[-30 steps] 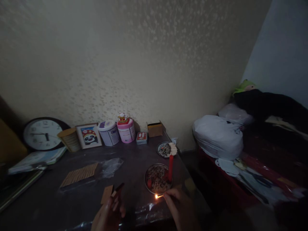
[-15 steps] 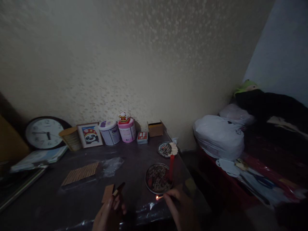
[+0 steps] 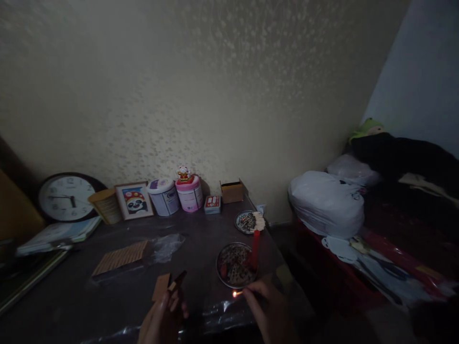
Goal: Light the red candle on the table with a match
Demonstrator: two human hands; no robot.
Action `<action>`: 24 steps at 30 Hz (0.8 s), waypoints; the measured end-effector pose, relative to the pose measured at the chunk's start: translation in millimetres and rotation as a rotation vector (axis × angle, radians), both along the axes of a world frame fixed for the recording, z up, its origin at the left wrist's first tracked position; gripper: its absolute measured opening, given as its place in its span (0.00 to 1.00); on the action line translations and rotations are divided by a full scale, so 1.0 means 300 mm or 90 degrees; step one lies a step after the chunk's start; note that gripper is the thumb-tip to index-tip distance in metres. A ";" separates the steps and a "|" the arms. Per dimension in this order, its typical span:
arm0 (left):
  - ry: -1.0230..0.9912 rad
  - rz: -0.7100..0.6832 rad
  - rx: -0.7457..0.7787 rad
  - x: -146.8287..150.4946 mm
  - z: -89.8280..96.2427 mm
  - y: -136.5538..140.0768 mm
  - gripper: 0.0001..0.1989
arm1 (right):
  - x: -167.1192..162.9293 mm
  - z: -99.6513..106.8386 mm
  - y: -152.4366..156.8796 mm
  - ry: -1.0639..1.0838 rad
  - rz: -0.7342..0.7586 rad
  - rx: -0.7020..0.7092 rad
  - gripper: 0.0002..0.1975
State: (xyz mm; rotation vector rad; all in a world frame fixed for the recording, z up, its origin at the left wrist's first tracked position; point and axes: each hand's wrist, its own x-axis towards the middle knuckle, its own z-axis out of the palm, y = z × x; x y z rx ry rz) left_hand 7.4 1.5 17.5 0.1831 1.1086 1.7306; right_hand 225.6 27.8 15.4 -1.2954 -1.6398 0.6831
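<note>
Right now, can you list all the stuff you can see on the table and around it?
round wall clock: 1, white face with dark rim, back left, leaning on the wall
framed panda picture: 1, beside the clock
round tubs: 2, one purple-lidded, one pink, by the wall
small cardboard box: 1, brown, back right of the table
round metal dish: 1, near the front edge
red candle: 1, upright at the dish
lit match: 1, small flame, in the right hand
white plastic bag: 1, right of the table
left hand: holds a small matchbox
right hand: pinches the match
</note>
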 end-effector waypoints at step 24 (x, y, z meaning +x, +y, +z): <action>0.038 -0.059 0.076 -0.023 -0.046 0.002 0.23 | -0.001 -0.007 0.010 0.021 0.000 -0.058 0.11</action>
